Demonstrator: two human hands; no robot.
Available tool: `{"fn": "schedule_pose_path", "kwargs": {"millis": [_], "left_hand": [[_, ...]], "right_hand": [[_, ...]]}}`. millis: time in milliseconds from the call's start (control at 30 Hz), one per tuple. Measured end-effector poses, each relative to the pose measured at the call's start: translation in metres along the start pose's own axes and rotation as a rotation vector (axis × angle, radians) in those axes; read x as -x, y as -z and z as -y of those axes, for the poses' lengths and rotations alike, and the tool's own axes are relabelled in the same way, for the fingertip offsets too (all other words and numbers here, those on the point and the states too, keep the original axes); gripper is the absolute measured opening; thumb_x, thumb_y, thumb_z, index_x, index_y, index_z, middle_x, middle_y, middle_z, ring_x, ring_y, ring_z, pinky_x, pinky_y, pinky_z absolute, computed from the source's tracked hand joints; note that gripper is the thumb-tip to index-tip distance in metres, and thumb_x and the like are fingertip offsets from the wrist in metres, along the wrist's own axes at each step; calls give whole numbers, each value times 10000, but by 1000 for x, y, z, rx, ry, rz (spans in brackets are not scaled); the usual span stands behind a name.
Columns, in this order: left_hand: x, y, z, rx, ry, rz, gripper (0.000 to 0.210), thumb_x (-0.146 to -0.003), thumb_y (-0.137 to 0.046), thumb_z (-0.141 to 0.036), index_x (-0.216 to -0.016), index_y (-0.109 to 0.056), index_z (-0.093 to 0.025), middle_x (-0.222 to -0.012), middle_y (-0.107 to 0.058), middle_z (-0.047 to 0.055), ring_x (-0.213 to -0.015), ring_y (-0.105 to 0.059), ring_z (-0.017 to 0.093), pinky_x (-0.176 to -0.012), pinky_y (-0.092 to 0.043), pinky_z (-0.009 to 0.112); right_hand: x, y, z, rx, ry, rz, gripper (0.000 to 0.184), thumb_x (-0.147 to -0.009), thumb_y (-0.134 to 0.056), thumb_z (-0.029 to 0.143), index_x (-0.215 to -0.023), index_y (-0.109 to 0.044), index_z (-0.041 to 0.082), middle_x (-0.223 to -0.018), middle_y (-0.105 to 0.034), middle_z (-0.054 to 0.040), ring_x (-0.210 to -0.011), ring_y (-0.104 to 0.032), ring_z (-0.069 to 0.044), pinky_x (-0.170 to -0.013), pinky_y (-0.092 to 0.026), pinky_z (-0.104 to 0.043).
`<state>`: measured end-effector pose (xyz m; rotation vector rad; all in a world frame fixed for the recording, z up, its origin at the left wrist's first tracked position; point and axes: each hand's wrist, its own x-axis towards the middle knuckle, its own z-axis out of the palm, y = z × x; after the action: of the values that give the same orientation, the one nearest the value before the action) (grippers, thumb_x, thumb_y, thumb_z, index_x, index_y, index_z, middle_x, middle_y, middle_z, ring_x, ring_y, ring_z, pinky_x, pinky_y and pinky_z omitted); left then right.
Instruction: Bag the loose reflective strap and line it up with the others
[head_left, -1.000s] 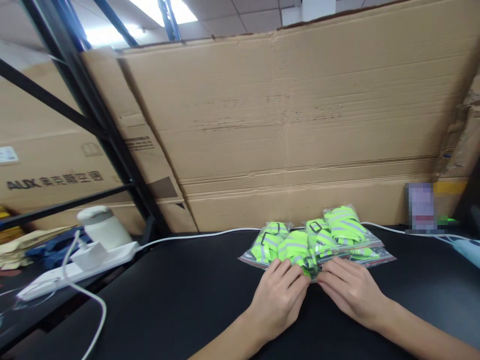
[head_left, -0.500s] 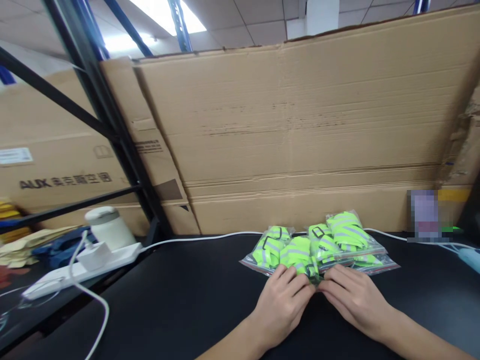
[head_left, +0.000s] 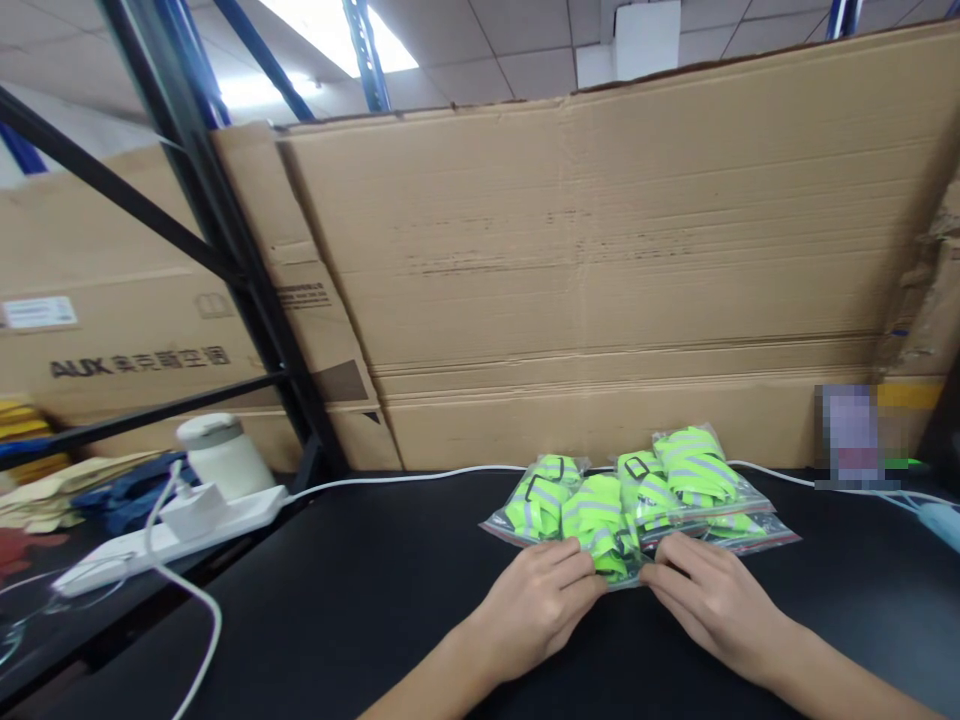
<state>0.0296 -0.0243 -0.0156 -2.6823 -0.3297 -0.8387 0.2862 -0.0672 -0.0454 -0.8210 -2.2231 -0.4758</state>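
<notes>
Both hands are at the front edge of a clear zip bag point(head_left: 598, 515) holding a folded neon-green reflective strap. My left hand point(head_left: 536, 600) pinches the bag's near edge at its left side, fingers closed. At the right corner of the same edge, my right hand point(head_left: 709, 605) is closed in a pinch. Beside and behind this bag lie more bagged green straps: one on the left point(head_left: 536, 500) with black buckles, one in the middle point(head_left: 642, 490) with a square buckle, and one on the right point(head_left: 697, 465). They rest partly overlapping.
A black table point(head_left: 375, 570) carries the bags. Behind them stands a tall cardboard sheet point(head_left: 600, 300), with a white cable point(head_left: 420, 477) along its foot. To the left are a power strip point(head_left: 247, 510), a white flask point(head_left: 225, 455) and a black metal frame point(head_left: 255, 300).
My left hand has slid left along the bag's edge, away from my right hand, exposing more of the bag's front. My right hand has stayed nearly in place.
</notes>
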Motion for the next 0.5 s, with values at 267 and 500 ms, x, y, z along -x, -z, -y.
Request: {"fn": "schedule_pose_path", "kwargs": {"millis": [267,500], "left_hand": [[2,-7,2,10,59,-24,182,-1041,-495,-196,-944,-650,-187,-731,-578,2,-640,-558,159,-560,-422,270],[6,7,15,215,135,217,344,-1077,-423,-394,-882,-620,-191,-787,-616,-2,-640,-599,124,-572,-437,236]], "right_hand": [[3,0,-6,-61,-15,-66,275,-1036,-436,99,-975,-696,165,-773,-647,-48,-734,-658,-188,-686,-541,-299],[7,-2,-8,-137,-106,-48,250,-1013,-479,108,-931,-706,171,-767,-657,-49,-700,-657,-187,-649,-532,-300]]}}
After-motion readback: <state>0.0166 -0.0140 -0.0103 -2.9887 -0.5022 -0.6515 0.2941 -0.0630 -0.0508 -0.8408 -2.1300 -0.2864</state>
